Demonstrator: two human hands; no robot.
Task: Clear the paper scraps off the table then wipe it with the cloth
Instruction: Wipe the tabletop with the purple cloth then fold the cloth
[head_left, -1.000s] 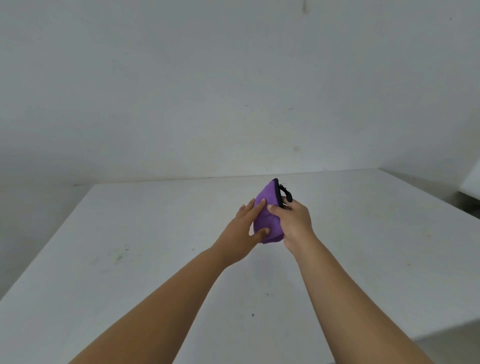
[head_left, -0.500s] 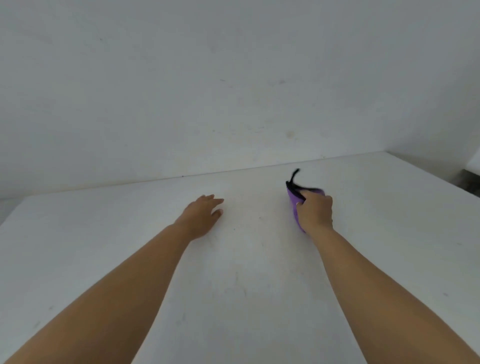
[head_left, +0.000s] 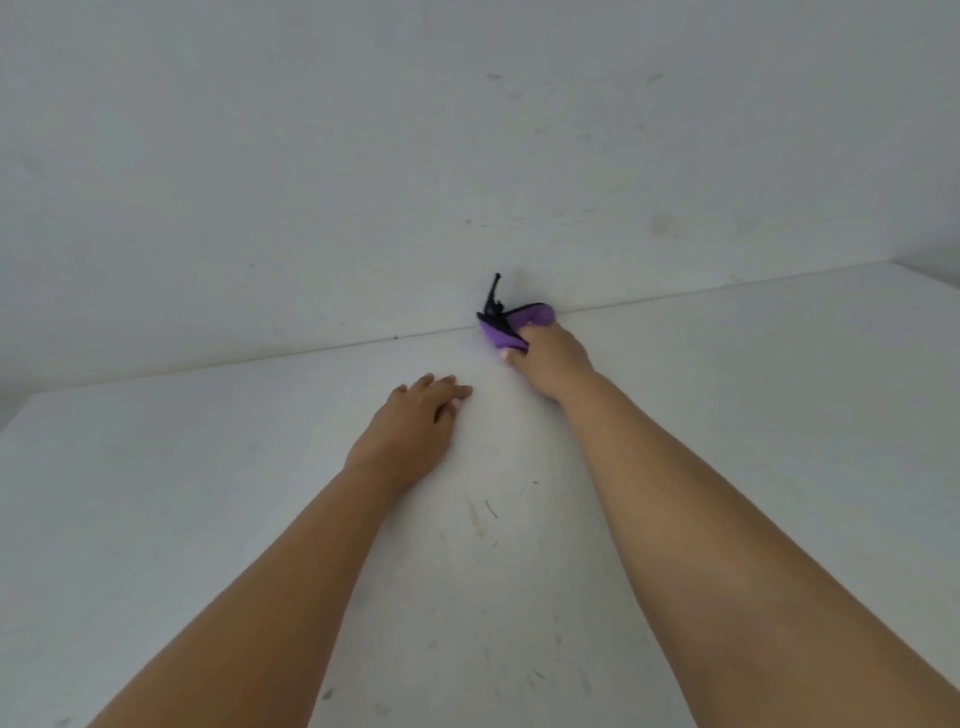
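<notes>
A purple cloth (head_left: 501, 332) with black trim and a black loop sticking up lies bunched on the white table (head_left: 753, 395), right at its far edge against the wall. My right hand (head_left: 548, 358) grips the cloth and presses it down on the table. To the left and nearer me, my left hand (head_left: 415, 423) rests flat on the table, fingers straight, holding nothing. No paper scraps show in this view.
A white wall (head_left: 363, 156) rises directly behind the table's far edge. Faint scuffs and dark marks (head_left: 483, 512) dot the tabletop between my forearms. The table's left corner (head_left: 26, 405) and right side run out of view.
Both hands held the cloth above the table a second ago. My left hand let go and settled flat on the table; my right hand carried the cloth down and pushed it to the far edge.
</notes>
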